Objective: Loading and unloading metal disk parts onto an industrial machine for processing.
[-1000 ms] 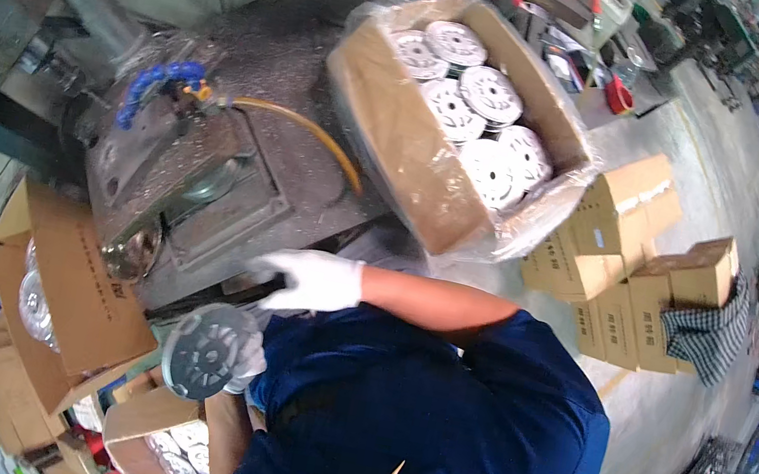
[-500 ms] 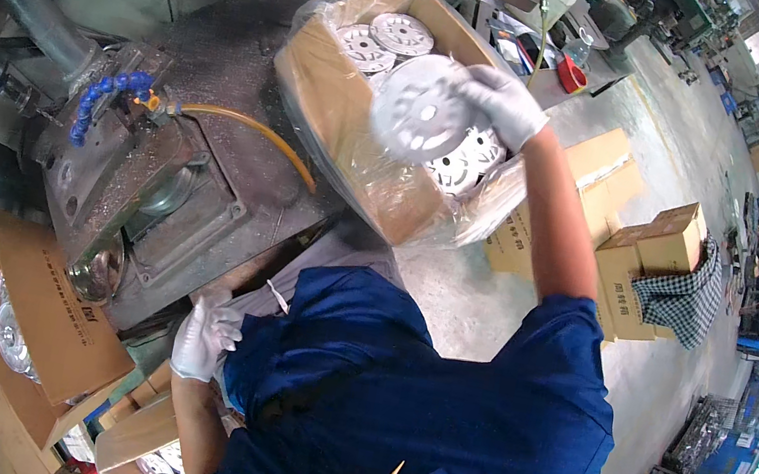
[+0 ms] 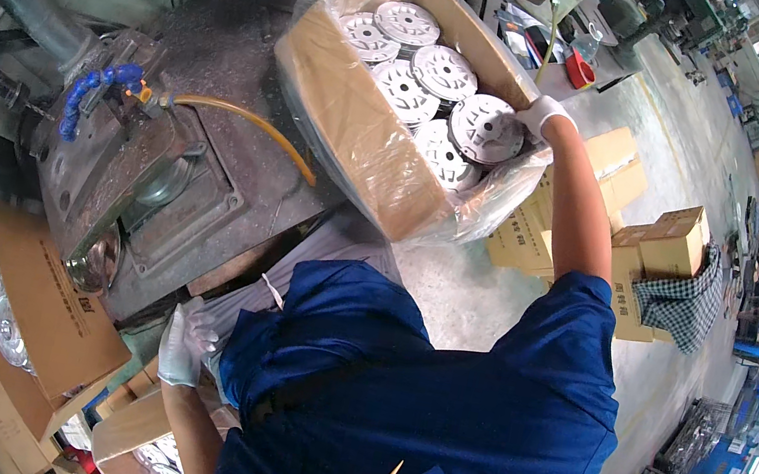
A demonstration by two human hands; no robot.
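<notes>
While a round grey disc (image 3: 486,128) is set onto the stack at the right edge of the plastic-lined carton (image 3: 365,148), it is gripped by the gloved right hand (image 3: 540,116). Left hand (image 3: 180,346) hangs open, empty, by the machine (image 3: 155,187). Release judged next: disc to be seated flat.
</notes>
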